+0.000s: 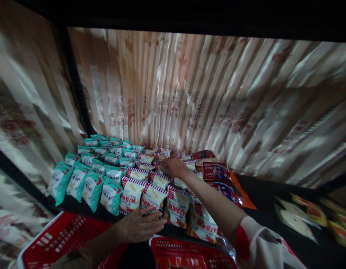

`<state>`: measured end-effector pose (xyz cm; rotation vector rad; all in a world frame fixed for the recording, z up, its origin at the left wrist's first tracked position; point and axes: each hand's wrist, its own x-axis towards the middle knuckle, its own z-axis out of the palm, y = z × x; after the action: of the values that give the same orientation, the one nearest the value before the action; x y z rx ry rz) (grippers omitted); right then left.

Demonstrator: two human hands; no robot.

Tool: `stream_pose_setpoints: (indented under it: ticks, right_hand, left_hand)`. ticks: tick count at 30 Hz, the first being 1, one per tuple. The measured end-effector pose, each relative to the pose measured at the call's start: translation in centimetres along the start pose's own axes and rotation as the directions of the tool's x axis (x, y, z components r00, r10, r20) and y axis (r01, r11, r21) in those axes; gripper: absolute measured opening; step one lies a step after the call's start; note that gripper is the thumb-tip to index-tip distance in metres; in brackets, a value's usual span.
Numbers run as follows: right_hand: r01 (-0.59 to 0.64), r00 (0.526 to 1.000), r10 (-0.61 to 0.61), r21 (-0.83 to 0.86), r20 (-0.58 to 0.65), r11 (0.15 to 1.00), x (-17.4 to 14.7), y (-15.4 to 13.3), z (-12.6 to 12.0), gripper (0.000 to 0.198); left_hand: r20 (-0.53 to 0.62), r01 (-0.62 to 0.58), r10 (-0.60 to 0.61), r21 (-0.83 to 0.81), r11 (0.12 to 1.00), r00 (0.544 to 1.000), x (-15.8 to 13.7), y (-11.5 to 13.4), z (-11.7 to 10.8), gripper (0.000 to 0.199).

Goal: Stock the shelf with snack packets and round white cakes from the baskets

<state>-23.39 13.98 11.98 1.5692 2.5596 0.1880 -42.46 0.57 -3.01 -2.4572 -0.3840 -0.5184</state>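
Note:
White snack bags (179,205) with red-and-blue striped top edges stand in rows on a black shelf. My right hand (175,165) reaches over them to the back rows, fingers bent down among the bags there. Dim light hides the fingertips, so I cannot tell whether they grip a bag. In front of the first row is my left hand (143,224), open and holding nothing. Its fingers stretch to the right, close to the lower part of a front bag (153,195); contact is unclear.
Teal snack bags (88,188) fill rows at the left. Dark red and blue packets (216,171) lie right of the white bags, beside an orange packet (242,190). Flat yellowish packets (313,213) lie farther right. Red baskets (69,235) sit below the shelf's front edge. Patterned sheeting (173,89) hangs behind.

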Motion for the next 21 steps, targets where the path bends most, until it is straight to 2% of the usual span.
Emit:
stream_pose_setpoints:
  ticks: [4, 11, 17, 21]
  right_hand:
    - [0.051, 0.999, -0.051, 0.02, 0.019, 0.999, 1.3, 0.2, 0.7, 0.036]
    - [0.226, 0.971, -0.231, 0.072, 0.067, 0.971, 3.2, 1.1, 1.9, 0.05]
    - [0.185, 0.977, -0.19, 0.058, 0.099, 0.981, 3.5, 0.7, 2.0, 0.033]
    - [0.097, 0.992, -0.106, 0.121, 0.066, 0.988, 3.5, 0.1, 2.1, 0.032]
  left_hand:
    - [0.004, -0.054, 0.054, 0.037, 0.998, 0.999, -0.2, -0.1, 0.4, 0.036]
    - [0.073, -0.106, 0.1, 0.083, 0.991, 0.992, -0.3, -0.2, 0.5, 0.038]
    - [0.026, -0.087, 0.086, 0.074, 0.993, 0.996, -0.1, -0.2, 0.7, 0.038]
    - [0.002, -0.061, 0.061, 0.047, 0.997, 0.998, -0.1, 0.0, 1.0, 0.038]
